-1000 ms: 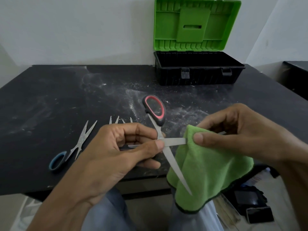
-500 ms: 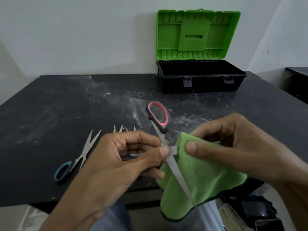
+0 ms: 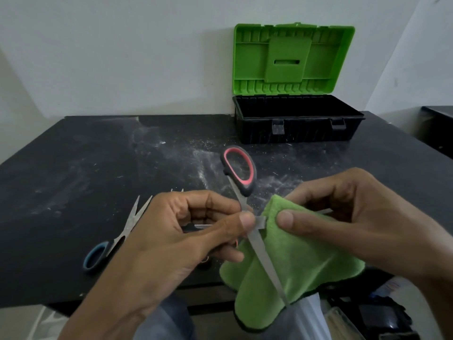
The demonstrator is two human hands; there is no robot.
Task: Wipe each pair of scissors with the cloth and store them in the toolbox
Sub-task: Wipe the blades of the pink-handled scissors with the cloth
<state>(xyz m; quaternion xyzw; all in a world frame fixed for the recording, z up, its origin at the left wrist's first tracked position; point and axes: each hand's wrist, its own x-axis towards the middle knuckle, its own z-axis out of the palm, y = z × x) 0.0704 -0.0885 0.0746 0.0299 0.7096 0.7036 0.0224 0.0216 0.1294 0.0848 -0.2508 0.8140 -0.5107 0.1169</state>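
Black table (image 3: pixel 73 168) fills the view, its top smeared with white dust (image 3: pixel 201 155) through the middle. Plain white wall (image 3: pixel 122 57) behind. Far right, the corner of another dark table (image 3: pixel 438 128). Below the near edge: blue jeans (image 3: pixel 166 320), a white bag (image 3: pixel 308 315), a dark case (image 3: pixel 382 320).

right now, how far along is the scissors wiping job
Done: nothing visibly stored; the open toolbox shows only bare walls, its floor hidden. In hand: the left hand holds the red-handled scissors spread open while the right hand pinches the green cloth round one blade. Left: the blue-handled scissors lie on the table, not yet stored.
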